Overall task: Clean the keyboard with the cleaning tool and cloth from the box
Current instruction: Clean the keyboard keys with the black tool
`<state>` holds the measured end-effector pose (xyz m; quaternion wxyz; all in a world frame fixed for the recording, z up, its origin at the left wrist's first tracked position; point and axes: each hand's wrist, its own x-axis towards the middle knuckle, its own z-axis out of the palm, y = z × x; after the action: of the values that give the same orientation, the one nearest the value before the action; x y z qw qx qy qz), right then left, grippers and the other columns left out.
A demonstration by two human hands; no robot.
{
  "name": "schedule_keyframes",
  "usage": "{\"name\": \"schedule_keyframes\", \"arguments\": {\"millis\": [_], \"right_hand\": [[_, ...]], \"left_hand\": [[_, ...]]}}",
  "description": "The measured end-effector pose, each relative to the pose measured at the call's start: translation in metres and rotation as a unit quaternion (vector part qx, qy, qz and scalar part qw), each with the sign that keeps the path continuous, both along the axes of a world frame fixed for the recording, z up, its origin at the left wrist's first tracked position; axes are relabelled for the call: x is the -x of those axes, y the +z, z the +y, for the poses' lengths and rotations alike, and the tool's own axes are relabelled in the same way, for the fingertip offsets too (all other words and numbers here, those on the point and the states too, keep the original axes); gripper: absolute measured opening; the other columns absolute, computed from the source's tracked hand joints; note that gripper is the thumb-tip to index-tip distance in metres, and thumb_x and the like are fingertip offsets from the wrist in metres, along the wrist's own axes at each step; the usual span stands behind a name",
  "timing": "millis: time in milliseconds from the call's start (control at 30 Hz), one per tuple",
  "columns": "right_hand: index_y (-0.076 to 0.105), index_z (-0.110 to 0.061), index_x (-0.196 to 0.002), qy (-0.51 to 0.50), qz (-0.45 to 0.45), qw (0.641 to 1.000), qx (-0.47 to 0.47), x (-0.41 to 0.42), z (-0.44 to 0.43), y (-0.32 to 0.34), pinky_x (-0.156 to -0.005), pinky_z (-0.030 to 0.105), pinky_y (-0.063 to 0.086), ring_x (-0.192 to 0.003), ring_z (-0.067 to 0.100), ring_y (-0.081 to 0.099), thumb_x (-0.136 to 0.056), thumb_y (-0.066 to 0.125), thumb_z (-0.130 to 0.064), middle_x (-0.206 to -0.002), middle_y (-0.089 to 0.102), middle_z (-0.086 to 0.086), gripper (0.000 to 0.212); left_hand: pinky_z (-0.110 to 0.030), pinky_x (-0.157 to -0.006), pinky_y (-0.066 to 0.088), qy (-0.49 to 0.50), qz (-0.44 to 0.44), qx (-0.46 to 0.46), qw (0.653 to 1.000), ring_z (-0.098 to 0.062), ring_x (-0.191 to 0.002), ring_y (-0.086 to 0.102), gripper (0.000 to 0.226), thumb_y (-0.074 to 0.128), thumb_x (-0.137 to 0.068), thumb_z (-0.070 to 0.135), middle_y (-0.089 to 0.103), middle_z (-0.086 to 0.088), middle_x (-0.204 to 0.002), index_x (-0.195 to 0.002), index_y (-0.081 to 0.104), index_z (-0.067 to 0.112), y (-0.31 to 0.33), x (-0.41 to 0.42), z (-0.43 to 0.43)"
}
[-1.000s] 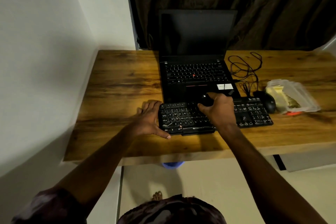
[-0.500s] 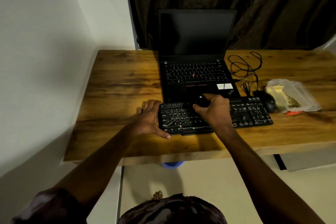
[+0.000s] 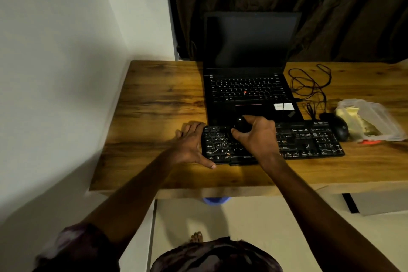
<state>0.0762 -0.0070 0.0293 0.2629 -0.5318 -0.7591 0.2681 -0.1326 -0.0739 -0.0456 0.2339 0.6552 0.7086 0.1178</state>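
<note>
A person stands at the near side of a wooden table (image 3: 159, 99). A black keyboard (image 3: 304, 141) lies flat on it, close to the near edge, just in front of an open laptop (image 3: 247, 95).

The left hand (image 3: 189, 146) lies flat against the left end of the keyboard. Its fingers are loose and spread, and the thumb runs along the near edge. I think it is there to stop the keyboard from sliding when it gets rubbed.

The right hand (image 3: 258, 137) is curled tight around a small round black cleaning tool (image 3: 240, 125). The tool sits over the far rows of keys, on the left half of the keyboard. The hand hides its underside, so I cannot tell if it touches the keys. A full grip like that looks good for pushing down and sweeping.

To the right, a black mouse (image 3: 340, 128) rests right beside the keyboard's far right corner. Next to it is a clear plastic box (image 3: 384, 117), open on top. Something pale yellow (image 3: 351, 115) lies inside. It may be the cloth, kept there for wiping later, but I am not sure. Thin black wires (image 3: 309, 81) curl on the table behind the mouse.
</note>
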Motion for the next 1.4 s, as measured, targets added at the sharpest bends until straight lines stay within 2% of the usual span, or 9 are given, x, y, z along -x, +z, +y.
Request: {"name": "schedule_keyframes", "arguments": {"millis": [233, 300, 400, 533, 633, 733, 933, 1267, 1400], "right_hand": [[0.077, -0.017, -0.097, 0.036, 0.046, 0.998, 0.019, 0.022, -0.008, -0.001, -0.070, 0.024, 0.060, -0.071, 0.004, 0.070, -0.076, 0.083, -0.026, -0.083, 0.075, -0.006, 0.023], [0.076, -0.016, -0.103, 0.019, 0.043, 0.999, 0.026, 0.013, -0.002, 0.000, -0.070, 0.015, 0.058, -0.070, 0.000, 0.067, -0.077, 0.083, -0.025, -0.087, 0.075, -0.006, 0.029], [0.075, -0.012, -0.109, 0.002, 0.015, 1.000, 0.010, 0.004, 0.003, 0.002, -0.066, -0.005, 0.042, -0.072, 0.000, 0.063, -0.078, 0.083, -0.024, -0.091, 0.074, -0.003, 0.035], [0.074, -0.015, -0.110, 0.031, 0.004, 1.000, 0.005, 0.021, -0.005, 0.001, -0.081, 0.021, 0.058, -0.087, 0.012, 0.071, -0.077, 0.082, -0.029, -0.096, 0.075, 0.000, 0.037], [0.077, -0.015, -0.095, 0.058, 0.038, 0.997, 0.022, 0.038, -0.014, 0.002, -0.065, 0.016, 0.056, -0.070, 0.006, 0.069, -0.076, 0.083, -0.025, -0.079, 0.073, -0.005, 0.022], [0.077, -0.017, -0.092, 0.055, 0.054, 0.996, 0.042, 0.039, -0.012, -0.001, -0.058, 0.019, 0.058, -0.061, 0.002, 0.068, -0.076, 0.084, -0.026, -0.075, 0.073, -0.009, 0.020], [0.076, -0.019, -0.101, 0.013, 0.015, 1.000, 0.014, 0.019, 0.001, -0.003, -0.078, 0.028, 0.060, -0.078, 0.009, 0.071, -0.077, 0.082, -0.028, -0.086, 0.076, -0.004, 0.027], [0.075, -0.019, -0.085, 0.077, 0.061, 0.995, 0.028, 0.044, -0.022, -0.002, -0.065, 0.027, 0.059, -0.068, 0.001, 0.068, -0.077, 0.080, -0.023, -0.074, 0.072, -0.010, 0.010], [0.075, -0.017, -0.090, 0.038, 0.023, 0.999, -0.007, 0.031, -0.012, -0.001, -0.072, 0.029, 0.059, -0.073, 0.011, 0.070, -0.077, 0.081, -0.024, -0.078, 0.074, -0.003, 0.016]], "left_hand": [[-0.046, -0.108, 0.027, -0.004, 0.003, 0.007, 1.000, -0.015, -0.132, 0.021, 0.140, 0.083, -0.041, 0.075, 0.022, 0.008, -0.147, -0.152, 0.013, 0.025, 0.002, 0.000, -0.001], [-0.045, -0.106, 0.028, -0.003, 0.000, -0.001, 1.000, -0.015, -0.132, 0.022, 0.138, 0.084, -0.041, 0.074, 0.024, 0.007, -0.147, -0.151, 0.017, 0.025, 0.002, 0.000, -0.002], [-0.041, -0.104, 0.027, -0.003, -0.001, -0.007, 1.000, -0.016, -0.132, 0.023, 0.137, 0.085, -0.041, 0.073, 0.025, 0.007, -0.146, -0.151, 0.018, 0.026, 0.001, 0.000, -0.002], [-0.043, -0.109, 0.025, -0.002, 0.003, 0.005, 1.000, -0.016, -0.133, 0.020, 0.139, 0.086, -0.043, 0.071, 0.022, 0.007, -0.148, -0.153, 0.014, 0.025, 0.002, 0.000, -0.001], [-0.045, -0.112, 0.023, 0.001, -0.009, 0.012, 1.000, -0.015, -0.135, 0.018, 0.138, 0.086, -0.044, 0.070, 0.021, 0.007, -0.148, -0.153, 0.013, 0.027, 0.002, -0.001, -0.001], [-0.047, -0.113, 0.022, 0.000, -0.013, 0.016, 1.000, -0.017, -0.137, 0.019, 0.139, 0.084, -0.042, 0.074, 0.021, 0.008, -0.149, -0.152, 0.011, 0.029, 0.002, 0.000, -0.002], [-0.051, -0.113, 0.023, 0.003, -0.012, 0.011, 1.000, -0.017, -0.135, 0.021, 0.139, 0.084, -0.041, 0.074, 0.025, 0.007, -0.147, -0.151, 0.015, 0.027, 0.002, 0.000, -0.001], [-0.051, -0.111, 0.027, 0.013, -0.008, 0.033, 0.999, -0.019, -0.137, 0.020, 0.145, 0.079, -0.038, 0.080, 0.021, 0.008, -0.151, -0.154, 0.010, 0.028, 0.000, 0.002, -0.002], [-0.048, -0.109, 0.028, 0.009, -0.009, 0.020, 1.000, -0.017, -0.133, 0.022, 0.141, 0.083, -0.039, 0.075, 0.023, 0.010, -0.147, -0.153, 0.013, 0.029, 0.005, 0.000, -0.003]]}}
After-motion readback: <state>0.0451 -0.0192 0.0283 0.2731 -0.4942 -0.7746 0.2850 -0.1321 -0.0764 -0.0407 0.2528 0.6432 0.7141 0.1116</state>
